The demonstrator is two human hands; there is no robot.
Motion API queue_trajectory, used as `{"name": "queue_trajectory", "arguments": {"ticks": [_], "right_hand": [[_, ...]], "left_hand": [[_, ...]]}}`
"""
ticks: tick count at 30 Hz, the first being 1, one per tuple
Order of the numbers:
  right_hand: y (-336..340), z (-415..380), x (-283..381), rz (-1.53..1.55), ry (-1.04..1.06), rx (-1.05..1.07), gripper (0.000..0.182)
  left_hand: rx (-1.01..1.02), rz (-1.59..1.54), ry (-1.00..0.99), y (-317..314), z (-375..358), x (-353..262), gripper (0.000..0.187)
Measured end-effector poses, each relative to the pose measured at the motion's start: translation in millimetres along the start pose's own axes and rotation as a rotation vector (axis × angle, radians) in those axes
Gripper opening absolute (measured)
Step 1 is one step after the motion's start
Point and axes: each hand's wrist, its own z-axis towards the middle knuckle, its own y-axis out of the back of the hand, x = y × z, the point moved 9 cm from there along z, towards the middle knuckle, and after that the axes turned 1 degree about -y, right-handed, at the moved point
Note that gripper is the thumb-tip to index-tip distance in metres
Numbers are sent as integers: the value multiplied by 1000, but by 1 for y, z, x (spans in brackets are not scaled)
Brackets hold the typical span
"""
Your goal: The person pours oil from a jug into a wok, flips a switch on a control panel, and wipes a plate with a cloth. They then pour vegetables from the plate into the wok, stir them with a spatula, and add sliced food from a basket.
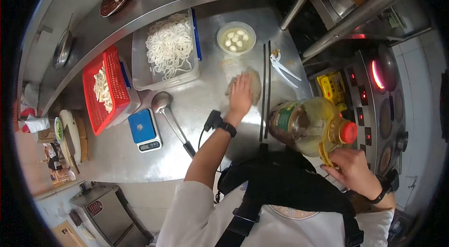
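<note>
Our left hand [242, 92] lies flat, open on grey cloth [256, 86]; at four o'clock, our right hand [347, 167] grips the big plastic bottle [306, 123]'s yellow handle [323, 152].

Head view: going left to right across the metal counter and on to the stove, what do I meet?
Red basket → noodles → left hand → chopsticks → oil jug → stove.
</note>
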Motion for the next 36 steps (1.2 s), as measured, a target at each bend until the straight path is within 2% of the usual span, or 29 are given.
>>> {"name": "queue_trajectory", "arguments": {"ticks": [1,3,4,5,6,8,9,11,12,14,15,17,18,22,25,26,27,28,29,31,32,33,35,36], "right_hand": [[5,-1,0,-1,1,1,19],[22,-5,-15,164,-177,33,16],[34,-4,-26,307,-336,-33,19],[46,0,-29,247,-263,-124,20],[50,2,-38,323,-285,-149,20],[58,9,-40,393,-292,-167,20],[66,12,-38,470,-294,-207,20],[83,19,-27,610,-294,-288,25],[90,22,-20,624,-252,-290,27],[100,31,-4,639,-208,-291,28],[101,41,18,640,-118,-238,29],[97,57,51,575,75,-137,25],[92,66,67,544,126,-79,22],[64,102,101,555,218,21,13],[45,124,116,550,306,7,12],[36,132,117,529,299,11,11],[26,138,121,537,311,18,11],[13,143,128,527,339,53,11],[1,147,134,514,361,83,13],[-13,138,163,585,685,81,20],[-29,142,154,778,445,403,24],[-24,148,134,994,490,274,25],[-41,170,60,794,376,10,25],[-80,176,29,468,403,-7,27]], "left_hand": [[-1,-1,1,7,-12,-6,49],[-99,-69,117,30,-30,-1,48],[-260,-279,150,44,-36,24,43],[-289,-615,372,45,-43,68,44],[-314,-953,595,42,-52,107,47],[-488,-1417,780,84,-48,135,57],[-505,-1416,781,101,-40,145,57],[-538,-1712,899,105,-30,161,59],[-548,-1710,898,107,-28,163,59],[-416,-1720,816,101,-14,158,49],[-420,-1720,811,96,-9,163,49],[-388,-1838,701,89,10,161,37],[-401,-1867,731,89,17,159,25],[-349,-1862,756,107,20,146,36],[-257,-1300,583,176,-34,100,64],[-279,-1150,434,196,-54,84,60],[-388,-1289,377,215,-78,66,60],[-432,-1183,362,224,-102,60,70],[-457,-1031,290,233,-121,51,88],[-590,-957,286,227,-156,51,118],[-614,-908,368,228,-164,47,125],[-633,-857,448,232,-172,42,131],[-614,-855,378,236,-173,29,138],[-622,-766,396,232,-174,25,137]]}}
